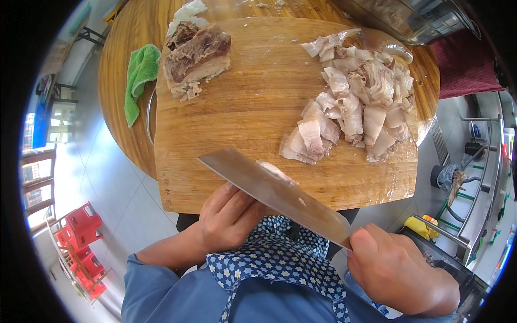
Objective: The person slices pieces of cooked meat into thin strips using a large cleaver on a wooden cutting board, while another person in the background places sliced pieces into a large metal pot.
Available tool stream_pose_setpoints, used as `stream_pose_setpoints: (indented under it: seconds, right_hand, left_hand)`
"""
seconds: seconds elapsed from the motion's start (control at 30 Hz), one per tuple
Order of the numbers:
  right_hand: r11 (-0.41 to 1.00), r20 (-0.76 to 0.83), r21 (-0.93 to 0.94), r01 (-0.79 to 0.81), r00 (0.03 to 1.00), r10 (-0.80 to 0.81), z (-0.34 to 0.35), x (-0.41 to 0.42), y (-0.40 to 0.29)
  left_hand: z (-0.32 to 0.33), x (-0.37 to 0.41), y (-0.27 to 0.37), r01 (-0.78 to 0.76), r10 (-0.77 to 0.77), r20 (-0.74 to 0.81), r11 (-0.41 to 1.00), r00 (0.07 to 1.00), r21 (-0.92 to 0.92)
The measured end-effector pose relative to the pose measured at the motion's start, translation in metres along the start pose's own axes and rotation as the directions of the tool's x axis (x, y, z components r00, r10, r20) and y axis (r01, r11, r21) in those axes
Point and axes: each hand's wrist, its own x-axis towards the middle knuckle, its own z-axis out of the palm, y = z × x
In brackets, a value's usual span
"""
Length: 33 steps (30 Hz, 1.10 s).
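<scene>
My right hand (pixel 398 268) grips the handle of a cleaver (pixel 278 194), whose broad blade slants up to the left over the near edge of the wooden cutting board (pixel 250 113). My left hand (pixel 232 216) is bent close against the lower side of the blade. Its fingertips are partly covered by the blade, so I cannot tell whether it holds something. Just beyond the blade lies a thin slice of meat (pixel 276 171). A heap of sliced cooked pork (pixel 363 93) covers the board's right side. Larger chunks of cooked meat (pixel 198 56) sit at the far left.
Left of the board, a green cloth (pixel 139 80) lies on the round wooden table (pixel 117 93). A metal container (pixel 412 18) stands at the far right. Red plastic stools (pixel 83 226) are on the floor to the left, and a metal rack (pixel 484 173) is to the right.
</scene>
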Motion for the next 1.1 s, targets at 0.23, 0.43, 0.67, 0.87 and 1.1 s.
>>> stream_pose_setpoints:
  seconds: [0.23, 0.43, 0.67, 0.87, 1.1]
  right_hand:
    - [0.997, -0.003, 0.079, -0.023, 1.000, 0.023, 0.001, 0.022, 0.008]
    - [0.995, 0.015, 0.045, -0.087, 0.996, 0.087, -0.012, 0.000, 0.002]
    - [0.991, 0.028, 0.108, 0.079, 0.996, -0.082, -0.008, 0.040, 0.012]
    - [0.999, 0.041, 0.014, 0.029, 0.999, -0.030, -0.001, 0.019, 0.009]
    - [0.983, -0.121, 0.064, 0.169, 0.980, -0.161, 0.006, 0.072, 0.013]
  left_hand:
    - [0.000, -0.002, 0.000, 0.019, -0.019, -0.007, 0.999, 1.000, -0.026]
    - [0.002, -0.003, -0.003, -0.010, 0.007, -0.043, 0.998, 0.999, -0.065]
    - [0.002, -0.003, 0.001, 0.023, -0.026, -0.050, 0.998, 0.998, -0.052]
    - [0.008, -0.010, 0.001, 0.024, -0.028, -0.063, 0.998, 0.998, -0.062]
    - [0.006, -0.007, 0.003, 0.018, -0.021, -0.082, 0.999, 0.996, -0.037]
